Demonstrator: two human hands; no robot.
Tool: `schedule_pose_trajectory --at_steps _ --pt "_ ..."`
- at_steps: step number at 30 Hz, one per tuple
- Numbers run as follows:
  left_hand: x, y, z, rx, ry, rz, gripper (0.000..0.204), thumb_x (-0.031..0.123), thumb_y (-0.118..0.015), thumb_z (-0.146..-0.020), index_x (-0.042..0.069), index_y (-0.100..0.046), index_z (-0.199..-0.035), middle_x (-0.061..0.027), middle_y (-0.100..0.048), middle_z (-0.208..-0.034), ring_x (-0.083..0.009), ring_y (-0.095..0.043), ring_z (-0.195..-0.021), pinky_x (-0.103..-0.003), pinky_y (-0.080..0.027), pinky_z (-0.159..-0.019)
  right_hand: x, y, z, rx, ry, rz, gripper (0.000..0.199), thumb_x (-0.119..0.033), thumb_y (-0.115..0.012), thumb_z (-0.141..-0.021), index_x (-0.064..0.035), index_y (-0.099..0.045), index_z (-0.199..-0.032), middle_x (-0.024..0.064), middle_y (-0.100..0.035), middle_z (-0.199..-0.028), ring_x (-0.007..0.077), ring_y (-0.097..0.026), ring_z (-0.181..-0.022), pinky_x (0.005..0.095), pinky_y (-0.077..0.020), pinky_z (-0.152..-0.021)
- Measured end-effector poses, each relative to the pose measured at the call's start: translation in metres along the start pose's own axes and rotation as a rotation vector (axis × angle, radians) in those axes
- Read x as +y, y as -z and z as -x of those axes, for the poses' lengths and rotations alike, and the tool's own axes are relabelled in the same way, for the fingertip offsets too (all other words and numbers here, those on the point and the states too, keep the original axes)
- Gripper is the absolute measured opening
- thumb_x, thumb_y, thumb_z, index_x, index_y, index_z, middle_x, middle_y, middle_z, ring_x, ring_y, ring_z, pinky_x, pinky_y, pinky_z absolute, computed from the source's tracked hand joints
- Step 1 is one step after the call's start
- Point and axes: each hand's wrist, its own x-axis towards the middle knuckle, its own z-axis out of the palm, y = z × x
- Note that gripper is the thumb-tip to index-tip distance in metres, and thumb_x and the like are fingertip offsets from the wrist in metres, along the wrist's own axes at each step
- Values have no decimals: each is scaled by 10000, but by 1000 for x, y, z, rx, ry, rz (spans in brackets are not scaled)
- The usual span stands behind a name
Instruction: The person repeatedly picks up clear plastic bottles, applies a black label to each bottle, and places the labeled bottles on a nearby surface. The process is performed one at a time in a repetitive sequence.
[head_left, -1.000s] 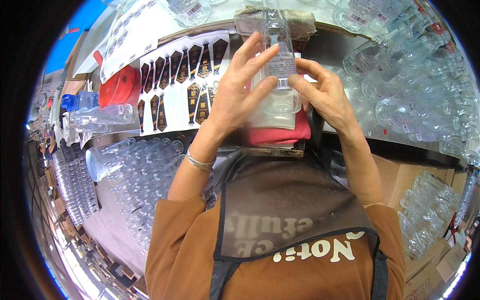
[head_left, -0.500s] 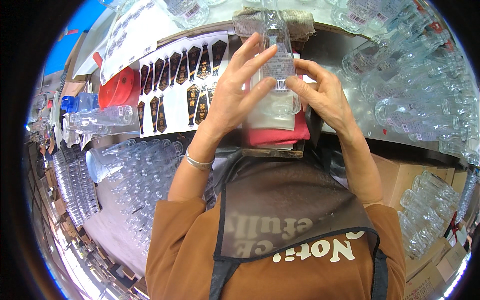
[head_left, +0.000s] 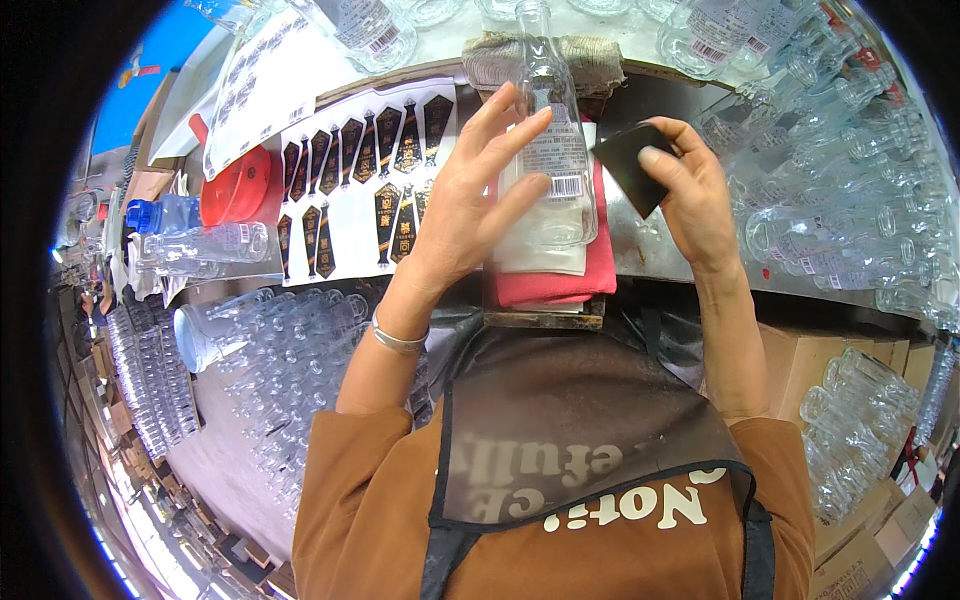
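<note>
A clear glass bottle (head_left: 560, 215) lies with its neck pointing away from me, on a red cloth (head_left: 553, 291) with white sheets over it. A printed label with a barcode sits on its upper face. My left hand (head_left: 465, 190) is open, its fingers spread along the bottle's left side; whether they touch the glass I cannot tell. To the right of the bottle, my right hand (head_left: 697, 205) pinches a dark, flat, square scraper (head_left: 628, 168) between thumb and fingers, raised off the bottle.
A white sheet of black tie-shaped labels (head_left: 350, 222) lies at left, beside a red plastic dish (head_left: 240, 188). A rolled cloth (head_left: 597, 62) supports the bottle's neck end. Many glass bottles (head_left: 810, 235) fill the right side; more bottles (head_left: 270, 360) stand at lower left.
My right hand has left the bottle's label and moved right, with the dark scraper now showing in it. My left hand stays beside the bottle, which has shifted slightly.
</note>
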Motion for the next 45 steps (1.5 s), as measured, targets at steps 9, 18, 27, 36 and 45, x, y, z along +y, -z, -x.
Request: schedule_pose_trajectory --at_steps 9,18,27,36,45 --pt "0 0 -1 -9 22 6 564 233 -704 -915 141 -543 -1448 -161 -393 -1568 -326 -409 -1431 -435 -355 -1158 -40 -19 -28 -191 487 626 289 -139 -675 -904 -4 -657 -1159 136 -724 -1006 217 -706 -898 317 -542 -821" --pt "0 1 31 -41 33 29 1173 288 -885 -728 -26 -140 -1578 -238 -307 -1590 -331 -371 -1447 -432 -311 -1182 -68 -47 -55 -266 840 1072 256 -108 -680 -884 -24 -682 -1126 176 -711 -1033 325 -698 -926 361 -544 -839" --pt "9 -23 45 116 116 76 1293 166 -914 -660 -32 -23 -1576 -260 -318 -1572 -358 -474 -1359 -427 -373 -1141 -70 -86 -68 -237 973 1317 148 -75 -685 -828 -59 -660 -973 115 -691 -921 306 -656 -868 397 -542 -778" --pt "8 -20 51 108 97 71 1255 66 -876 -688 -6 -3 -1587 -231 -461 -1488 -288 -587 -1193 -395 -488 -981 -75 -55 -64 -211 648 1034 204 -110 -668 -893 6 -674 -1061 130 -708 -922 226 -682 -767 335 -548 -754" --pt "8 -15 54 27 191 191 1162 45 -839 -733 30 -65 -1601 -208 -466 -1493 -282 -522 -1306 -404 -428 -1073 -65 -37 -46 -171 544 759 192 4 -707 -830 -23 -690 -1019 85 -719 -970 198 -688 -895 310 -549 -804"
